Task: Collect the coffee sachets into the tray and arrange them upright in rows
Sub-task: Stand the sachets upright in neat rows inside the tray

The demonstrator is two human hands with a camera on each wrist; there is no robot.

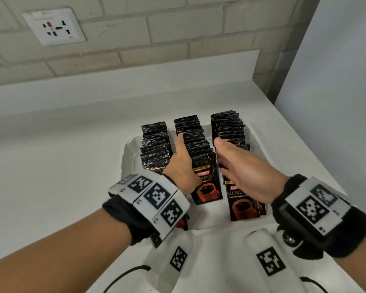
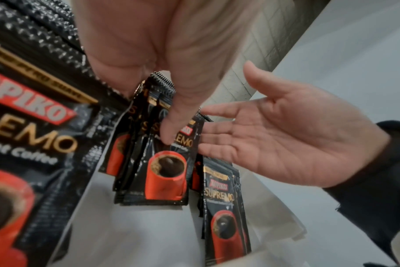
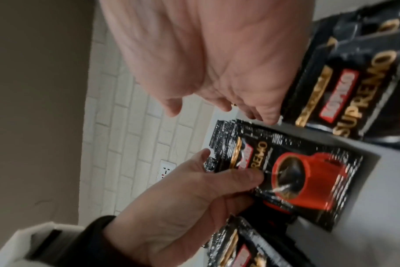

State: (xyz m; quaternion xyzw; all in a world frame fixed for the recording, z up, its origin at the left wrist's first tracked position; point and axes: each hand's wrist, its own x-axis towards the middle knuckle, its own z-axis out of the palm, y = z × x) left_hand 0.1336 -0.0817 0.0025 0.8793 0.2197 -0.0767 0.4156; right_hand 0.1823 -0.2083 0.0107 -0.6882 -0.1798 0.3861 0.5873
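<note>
A white tray (image 1: 127, 157) on the counter holds three upright rows of black coffee sachets: left row (image 1: 154, 149), middle row (image 1: 193, 136), right row (image 1: 228, 127). My left hand (image 1: 183, 159) reaches in between the left and middle rows. Its thumb (image 2: 171, 130) presses the face of the front sachets (image 2: 164, 173) of the middle row, and its fingers are curled behind them. My right hand (image 1: 241, 168) lies open between the middle and right rows. Its straight fingers (image 2: 219, 130) touch the edge of that same bunch. The front sachet of the right row (image 1: 241, 206) leans toward me.
The tray sits near the counter's right edge (image 1: 317, 157), beside a pale side wall. A brick-pattern wall with a socket plate (image 1: 53, 26) rises behind a low white backsplash. Bare white counter (image 1: 61, 155) stretches to the left of the tray.
</note>
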